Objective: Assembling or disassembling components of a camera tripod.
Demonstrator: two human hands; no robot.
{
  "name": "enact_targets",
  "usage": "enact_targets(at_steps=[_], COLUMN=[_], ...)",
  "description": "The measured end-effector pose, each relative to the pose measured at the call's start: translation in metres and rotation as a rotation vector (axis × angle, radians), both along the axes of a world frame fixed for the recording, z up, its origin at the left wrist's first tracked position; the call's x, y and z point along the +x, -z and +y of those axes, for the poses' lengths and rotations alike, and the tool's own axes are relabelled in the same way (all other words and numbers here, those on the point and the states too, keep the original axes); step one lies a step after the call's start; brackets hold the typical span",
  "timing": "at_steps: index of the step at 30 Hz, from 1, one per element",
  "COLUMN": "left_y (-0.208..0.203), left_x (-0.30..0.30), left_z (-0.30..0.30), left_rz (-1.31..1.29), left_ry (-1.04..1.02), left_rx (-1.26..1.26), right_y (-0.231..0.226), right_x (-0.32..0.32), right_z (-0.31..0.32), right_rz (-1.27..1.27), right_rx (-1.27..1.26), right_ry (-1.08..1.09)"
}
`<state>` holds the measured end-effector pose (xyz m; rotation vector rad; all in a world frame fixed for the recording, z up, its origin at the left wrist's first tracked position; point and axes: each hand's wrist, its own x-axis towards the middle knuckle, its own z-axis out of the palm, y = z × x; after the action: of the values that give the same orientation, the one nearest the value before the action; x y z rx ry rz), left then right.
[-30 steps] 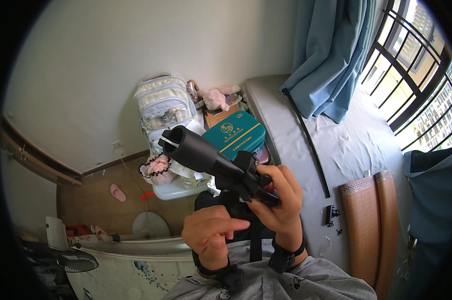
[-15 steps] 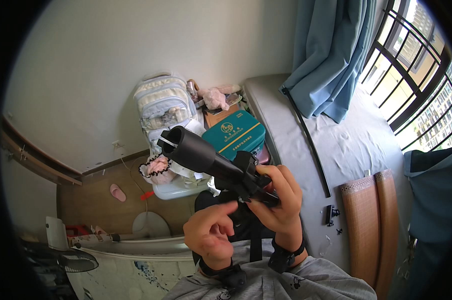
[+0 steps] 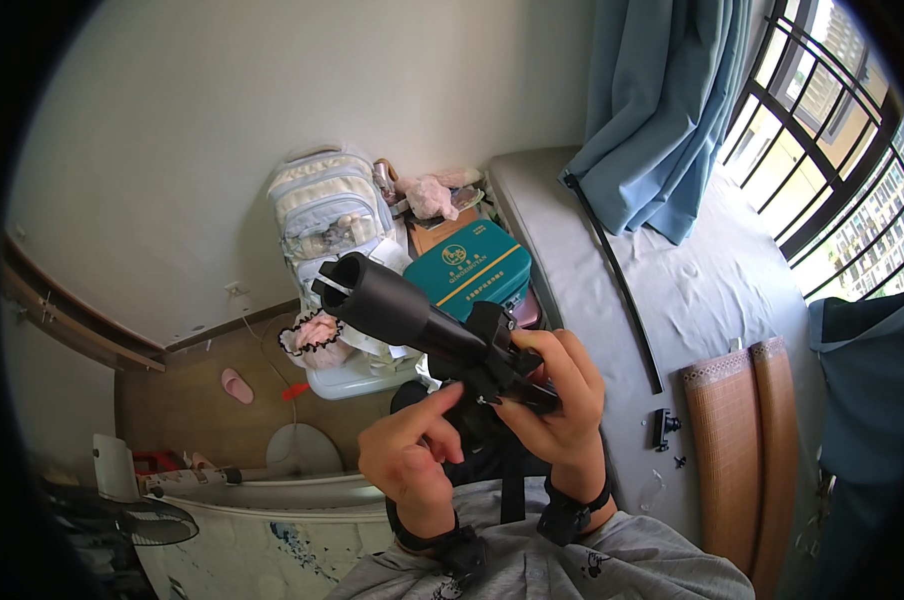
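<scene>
My right hand grips the narrow rear end of a black tubular device that resembles a small telescope. Its wide hollow mouth points up and to the left, and a clamp-like bracket sits around its middle. My left hand holds nothing; its index finger stretches toward the underside of the bracket while the other fingers curl loosely. Whether that fingertip touches the device I cannot tell. On the bed to the right lie a small black bracket-like part, a tiny black piece and a clear plastic scrap.
A long black rod lies on the grey bed, beside a rolled brown mat. Ahead are a green case, a pale backpack and a pink plush toy. A pink slipper and a fan are at left.
My left hand has shifted slightly to the left, and its index finger now points higher toward the bracket. My right hand and the device have hardly moved.
</scene>
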<state>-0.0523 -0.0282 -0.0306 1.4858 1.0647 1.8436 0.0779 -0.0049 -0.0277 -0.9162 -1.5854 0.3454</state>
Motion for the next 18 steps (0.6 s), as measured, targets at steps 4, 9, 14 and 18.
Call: enact_targets(at_steps=[4, 9, 14, 18], left_y=[0.005, 0.005, 0.000, 0.005], left_x=[-0.002, -0.002, -0.001, -0.007], left_z=[0.005, 0.000, -0.001, 0.010], left_rz=[0.072, 0.083, 0.129, 0.051], left_ry=[0.260, 0.082, 0.098, 0.463], left_rx=[0.233, 0.153, 0.015, 0.182], right_y=[0.000, 0.000, 0.000, -0.002], right_x=[0.003, 0.000, 0.003, 0.006], right_z=[0.000, 0.000, -0.001, 0.000], right_rz=[-0.003, 0.001, -0.022, -0.003], right_rx=[-0.017, -0.002, -0.007, -0.004], right_ry=[0.017, -0.007, 0.003, 0.024])
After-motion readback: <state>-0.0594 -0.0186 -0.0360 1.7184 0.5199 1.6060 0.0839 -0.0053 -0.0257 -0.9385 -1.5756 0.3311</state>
